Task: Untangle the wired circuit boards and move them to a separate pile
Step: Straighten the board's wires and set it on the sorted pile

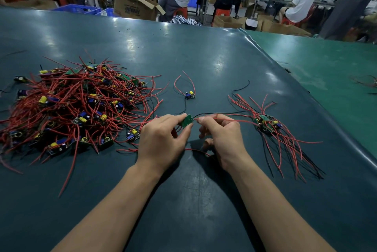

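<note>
A big tangled heap of small circuit boards with red and black wires (81,107) lies on the left of the dark mat. A smaller sorted pile of boards (267,124) lies on the right, its wires fanned toward me. Between them my left hand (163,137) pinches a small green circuit board (187,120) by its edge. My right hand (219,132) pinches that board's red wire (230,120) just beside the board. One single board (190,95) with looped red wires lies apart, farther back.
The dark teal mat (183,58) covers the table and ends at a raised edge on the right, beside a green surface (326,64). Beyond the far edge sit a cardboard box (132,5), blue crates and several seated people.
</note>
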The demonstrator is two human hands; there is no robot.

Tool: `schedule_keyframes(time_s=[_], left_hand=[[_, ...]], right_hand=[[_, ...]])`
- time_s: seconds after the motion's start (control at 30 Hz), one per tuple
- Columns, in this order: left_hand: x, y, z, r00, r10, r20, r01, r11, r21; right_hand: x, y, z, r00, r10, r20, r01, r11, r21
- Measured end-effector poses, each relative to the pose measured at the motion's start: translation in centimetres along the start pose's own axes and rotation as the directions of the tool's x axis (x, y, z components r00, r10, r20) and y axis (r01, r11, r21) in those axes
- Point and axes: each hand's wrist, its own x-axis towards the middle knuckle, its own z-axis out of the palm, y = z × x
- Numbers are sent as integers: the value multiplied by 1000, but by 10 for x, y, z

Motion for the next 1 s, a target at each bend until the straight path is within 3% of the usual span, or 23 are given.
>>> schedule_keyframes(time_s=[0.13,0.33,0.5,0.63,0.77,0.87,0.93,1.0], left_hand=[[0,4,2,1000,18,-3,-18,1000,9],[2,-5,-2,998,47,-28,-46,998,48],[1,-3,1,996,93,14,-94,995,43],[2,-3,-2,994,107,8,-108,993,50],[-1,-1,-3,993,110,-31,-109,994,22],[3,-2,-7,985,58,-162,-45,996,81],[3,0,-7,983,62,-175,-42,993,112],[1,0,-6,987,113,-112,-104,992,77]], right_hand=[[5,-2,-5,995,99,11,-100,983,157],[1,5,-5,980,53,189,-83,985,151],[6,-1,-8,999,-34,28,30,991,129],[17,-15,-32,971,-50,-236,127,938,324],[20,-20,-45,934,-27,-357,206,857,472],[14,-18,-41,987,-5,-163,80,884,460],[2,-7,-28,991,-56,122,31,979,200],[-9,5,-13,925,-85,369,113,992,-53]])
